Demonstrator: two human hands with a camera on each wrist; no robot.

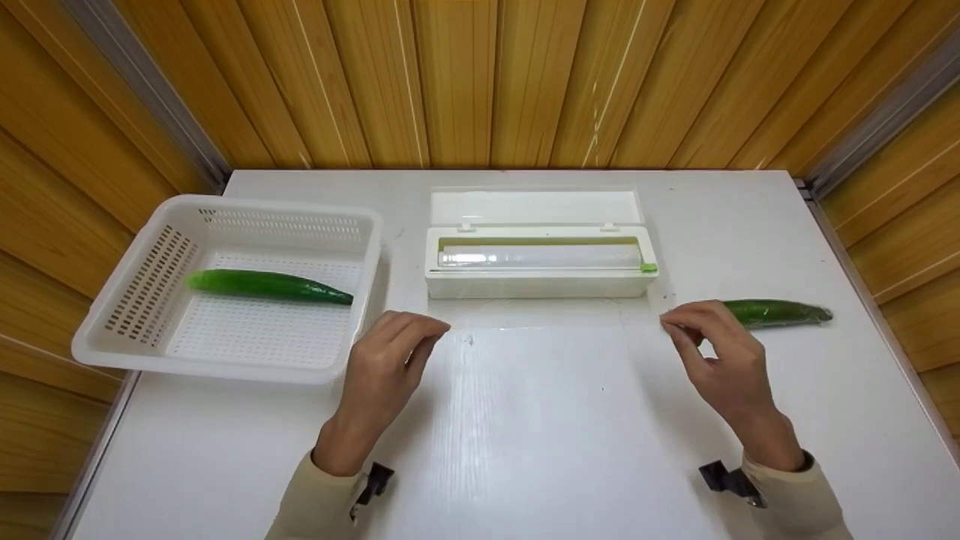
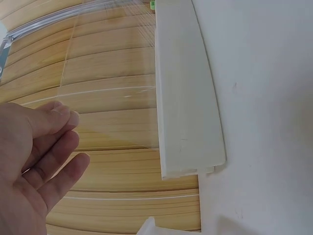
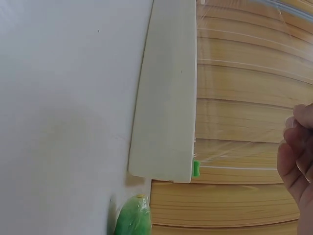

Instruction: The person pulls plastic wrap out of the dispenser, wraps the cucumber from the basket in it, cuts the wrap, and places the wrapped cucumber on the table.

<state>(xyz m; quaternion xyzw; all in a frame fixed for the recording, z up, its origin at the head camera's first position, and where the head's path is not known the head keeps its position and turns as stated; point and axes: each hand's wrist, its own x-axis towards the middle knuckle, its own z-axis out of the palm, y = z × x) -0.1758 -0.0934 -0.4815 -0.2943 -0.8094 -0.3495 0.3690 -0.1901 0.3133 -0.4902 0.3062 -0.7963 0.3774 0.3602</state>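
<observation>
A clear sheet of plastic wrap (image 2: 110, 85) stretches from the white wrap dispenser (image 1: 540, 286) toward both hands. My left hand (image 1: 382, 360) pinches one corner of the sheet between thumb and fingers, in front of the dispenser's left end. At the opposite corner, my right hand (image 1: 724, 356) pinches the film the same way. The dispenser's lid (image 1: 534, 206) stands raised, and the film roll (image 1: 540, 256) shows inside. Just beyond the right hand lies a cucumber covered in shiny film (image 1: 784, 313), partly hidden by that hand.
On the left, a white plastic basket (image 1: 225, 367) holds a green cucumber (image 1: 262, 286), close to the left hand. A green slider (image 1: 649, 268) sits at the dispenser's right end. Wood-plank walls (image 1: 457, 82) border the white table (image 1: 540, 450) at the back and sides.
</observation>
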